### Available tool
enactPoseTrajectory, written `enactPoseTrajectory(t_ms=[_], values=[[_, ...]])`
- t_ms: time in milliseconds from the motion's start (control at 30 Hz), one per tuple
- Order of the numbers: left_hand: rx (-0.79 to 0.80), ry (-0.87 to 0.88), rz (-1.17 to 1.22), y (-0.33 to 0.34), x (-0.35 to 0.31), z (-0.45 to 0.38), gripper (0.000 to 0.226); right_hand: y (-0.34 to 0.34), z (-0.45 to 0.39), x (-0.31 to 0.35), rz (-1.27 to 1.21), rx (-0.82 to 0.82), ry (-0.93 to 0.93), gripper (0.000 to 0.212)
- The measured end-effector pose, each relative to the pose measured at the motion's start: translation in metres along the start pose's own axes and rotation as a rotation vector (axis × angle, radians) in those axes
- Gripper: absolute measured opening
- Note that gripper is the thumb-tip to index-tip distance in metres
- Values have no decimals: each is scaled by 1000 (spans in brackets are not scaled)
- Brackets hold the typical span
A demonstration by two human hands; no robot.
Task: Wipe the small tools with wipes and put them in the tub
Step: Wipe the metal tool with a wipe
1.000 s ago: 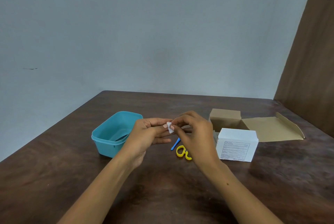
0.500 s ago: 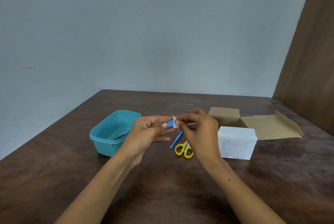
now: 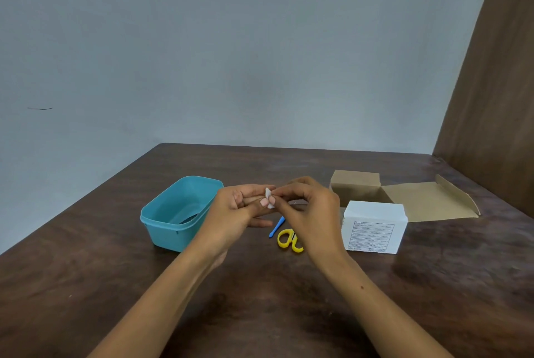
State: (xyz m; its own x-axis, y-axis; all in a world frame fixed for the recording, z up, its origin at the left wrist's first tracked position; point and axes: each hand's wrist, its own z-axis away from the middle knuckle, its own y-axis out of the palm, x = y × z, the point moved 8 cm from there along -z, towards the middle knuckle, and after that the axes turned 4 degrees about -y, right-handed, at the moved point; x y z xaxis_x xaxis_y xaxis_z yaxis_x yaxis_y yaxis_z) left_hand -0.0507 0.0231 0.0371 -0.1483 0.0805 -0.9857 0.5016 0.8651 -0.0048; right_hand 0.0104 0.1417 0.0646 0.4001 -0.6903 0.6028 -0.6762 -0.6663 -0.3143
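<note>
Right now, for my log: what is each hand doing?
Left hand: fingers curled, pinching something too hidden to name.
Right hand: pinching the white wipe.

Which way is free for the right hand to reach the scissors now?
Probably yes, from above: the scissors lie on the table just under the right hand, nothing covering them. But that hand pinches the wipe, so it is busy.

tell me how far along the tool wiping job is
Done: something dark already lies in the teal plastic tub, though what it is cannot be made out. In hand: the left hand and right hand pinch a small white wipe between them above the table; any tool inside it is hidden. Left: the slim blue plastic tool and the yellow-handled scissors lie on the dark wooden table.
</note>
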Motion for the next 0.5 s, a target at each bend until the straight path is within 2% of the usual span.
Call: enactPoseTrajectory(t_ms=[200, 333, 500], values=[[10, -3, 25, 1, 1, 0, 23, -8, -4, -4, 53, -37, 14, 6], [-19, -3, 13, -3, 2, -1, 27, 3, -3, 3, 68, 58, -60, 10], [-60, 59, -118, -5, -5, 1, 32, 8, -4, 1, 85, 139, -89, 17]])
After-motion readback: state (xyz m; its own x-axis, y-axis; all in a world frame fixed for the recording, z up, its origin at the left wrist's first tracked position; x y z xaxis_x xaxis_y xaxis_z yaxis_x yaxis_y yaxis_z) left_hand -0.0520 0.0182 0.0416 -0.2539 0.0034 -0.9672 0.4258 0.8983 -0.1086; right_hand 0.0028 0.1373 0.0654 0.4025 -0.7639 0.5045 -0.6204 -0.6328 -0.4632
